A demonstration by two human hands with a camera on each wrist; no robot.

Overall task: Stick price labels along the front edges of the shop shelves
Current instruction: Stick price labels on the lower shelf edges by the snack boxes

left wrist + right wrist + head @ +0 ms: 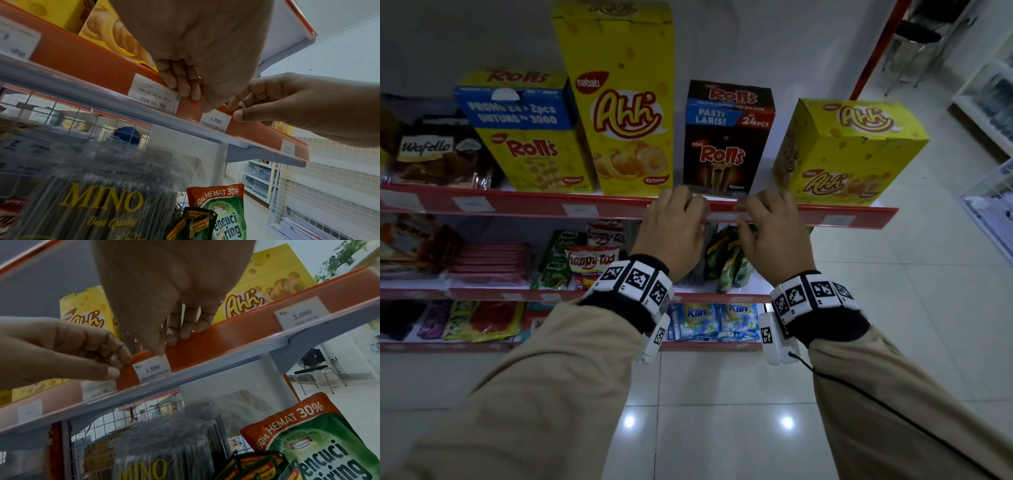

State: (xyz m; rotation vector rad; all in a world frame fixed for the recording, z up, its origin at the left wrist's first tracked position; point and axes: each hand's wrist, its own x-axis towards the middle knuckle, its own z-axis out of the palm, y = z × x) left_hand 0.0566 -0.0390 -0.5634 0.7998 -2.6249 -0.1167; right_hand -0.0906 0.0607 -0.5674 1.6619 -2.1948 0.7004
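Observation:
A white price label [722, 216] marked 1.500 [214, 121] [153, 368] sits in the red front strip [619, 205] of the top shelf, below the brown Rolls box [726, 137]. My left hand [697, 209] [180, 91] grips the strip's top edge just left of the label, fingers curled over it and thumb on the front. My right hand [744, 212] [164, 347] pinches the label's upper right corner, with the thumb tip on the front and the fingers hooked over the strip's top edge.
More labels sit in the strip: a 10.000 one [154, 95] to the left and a 2.000 one [300, 314] to the right. Yellow Ahh boxes [849, 150] stand on the shelf. Snack packs fill the lower shelves [592, 260]. White tiled floor [722, 411] lies below.

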